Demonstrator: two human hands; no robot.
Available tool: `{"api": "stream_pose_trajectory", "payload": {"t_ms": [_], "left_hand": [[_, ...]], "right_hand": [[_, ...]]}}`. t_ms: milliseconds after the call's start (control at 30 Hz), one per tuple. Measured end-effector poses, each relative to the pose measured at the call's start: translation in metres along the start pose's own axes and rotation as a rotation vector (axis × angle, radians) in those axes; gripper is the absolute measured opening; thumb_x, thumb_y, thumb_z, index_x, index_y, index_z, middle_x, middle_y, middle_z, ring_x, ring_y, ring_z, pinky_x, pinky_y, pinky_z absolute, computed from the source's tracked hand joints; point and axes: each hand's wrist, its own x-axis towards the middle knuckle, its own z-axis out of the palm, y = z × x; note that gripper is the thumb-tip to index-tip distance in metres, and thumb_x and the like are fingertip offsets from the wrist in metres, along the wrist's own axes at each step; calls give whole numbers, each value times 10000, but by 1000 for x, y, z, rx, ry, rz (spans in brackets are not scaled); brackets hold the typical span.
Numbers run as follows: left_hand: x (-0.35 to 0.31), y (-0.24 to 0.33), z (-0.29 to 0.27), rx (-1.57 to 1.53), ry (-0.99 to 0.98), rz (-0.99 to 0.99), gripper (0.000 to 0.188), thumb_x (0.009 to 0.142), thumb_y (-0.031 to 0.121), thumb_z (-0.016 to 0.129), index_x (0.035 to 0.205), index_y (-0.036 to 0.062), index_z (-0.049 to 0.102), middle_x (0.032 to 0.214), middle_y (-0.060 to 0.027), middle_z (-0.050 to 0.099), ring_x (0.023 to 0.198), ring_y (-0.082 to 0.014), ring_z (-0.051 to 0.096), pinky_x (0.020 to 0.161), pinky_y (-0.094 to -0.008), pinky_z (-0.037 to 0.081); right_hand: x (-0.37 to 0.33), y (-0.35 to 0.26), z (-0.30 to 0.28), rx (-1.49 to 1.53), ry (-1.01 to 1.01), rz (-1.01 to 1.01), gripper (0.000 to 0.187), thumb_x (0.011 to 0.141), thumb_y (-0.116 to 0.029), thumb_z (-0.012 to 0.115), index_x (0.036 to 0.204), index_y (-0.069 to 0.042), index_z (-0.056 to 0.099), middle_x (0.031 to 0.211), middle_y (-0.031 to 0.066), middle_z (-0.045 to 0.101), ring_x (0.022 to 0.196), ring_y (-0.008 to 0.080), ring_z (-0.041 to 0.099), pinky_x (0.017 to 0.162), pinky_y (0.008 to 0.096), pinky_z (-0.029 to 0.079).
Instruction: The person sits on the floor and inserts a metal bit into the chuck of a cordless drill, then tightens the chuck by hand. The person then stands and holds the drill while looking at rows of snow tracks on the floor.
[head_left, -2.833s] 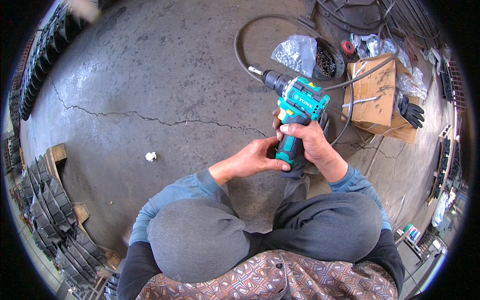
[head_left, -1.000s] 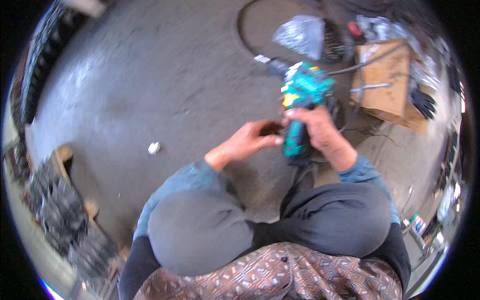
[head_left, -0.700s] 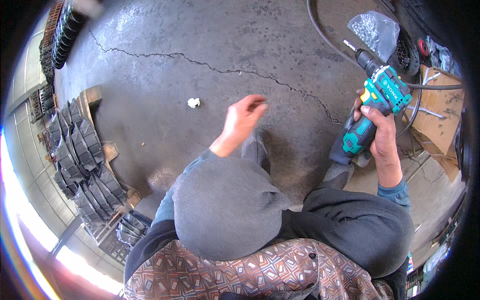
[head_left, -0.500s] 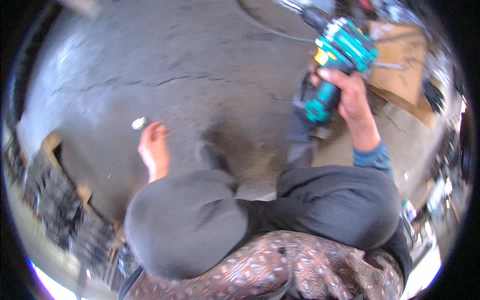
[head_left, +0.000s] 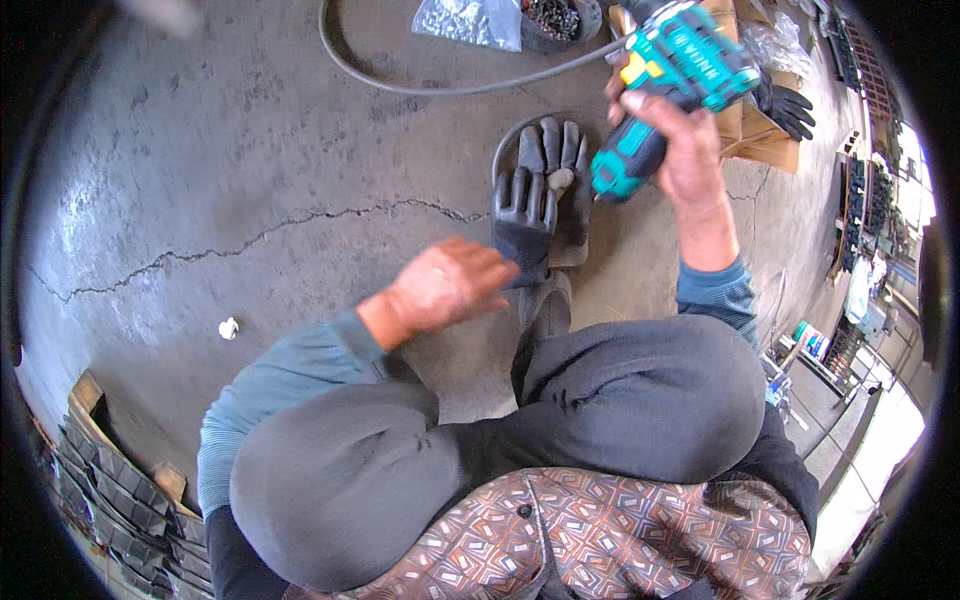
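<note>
In my right hand (head_left: pixel 690 150) is a teal and black cordless drill (head_left: pixel 665 85) with a yellow part; the fingers wrap its grip, and its front end reaches the top edge of the view. My left hand (head_left: pixel 440 287) is over the floor in front of my knees, palm down. Its fingers are partly bent and apart, with the tips close to the cuff of dark work gloves (head_left: pixel 525 215). Whether they touch the cuff I cannot tell. The gloves lie by my right foot, fingers pointing away, with a small pale lump (head_left: pixel 560 180) on them.
A grey hose (head_left: pixel 400 90) curves across the floor toward the drill. Beyond it are a clear bag of small metal parts (head_left: pixel 468 22) and a tub of screws (head_left: pixel 560 18). Cardboard (head_left: pixel 765 135) and a black glove (head_left: pixel 790 108) lie right. Dark stacked parts (head_left: pixel 125 500) stand lower left.
My left hand has moved right, from near the white scrap on the floor to the gloves. The drill stays in my right hand, slightly higher. The view has shifted, showing more on the right.
</note>
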Motion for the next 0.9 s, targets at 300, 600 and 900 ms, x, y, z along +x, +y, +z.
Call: {"api": "stream_pose_trajectory", "payload": {"t_ms": [300, 600, 900], "left_hand": [[-1, -15, 44, 208, -80, -111, 198, 868, 214, 715, 1016, 108, 638, 1094, -35, 631, 960, -221, 638, 805, -394, 507], [6, 4, 44, 62, -27, 32, 575, 883, 349, 756, 1379, 124, 572, 1314, -94, 595, 1070, -260, 641, 900, -406, 511], [4, 0, 57, 174, -131, -52, 502, 896, 282, 710, 1358, 140, 575, 1229, -69, 582, 1033, -233, 621, 874, -393, 492]], "right_hand": [[-9, 67, 46, 264, -151, 280, 463, 855, -61, 711, 1304, -16, 607, 1041, 123, 712, 819, 174, 687, 781, 308, 562], [-2, 75, 58, 323, -156, 299, 429, 854, -45, 757, 1265, -31, 636, 1129, 80, 704, 916, 208, 726, 748, 353, 598], [-7, 69, 68, 323, -162, 300, 437, 857, -84, 707, 1279, -20, 610, 1037, 137, 710, 814, 181, 688, 790, 330, 570]]}}
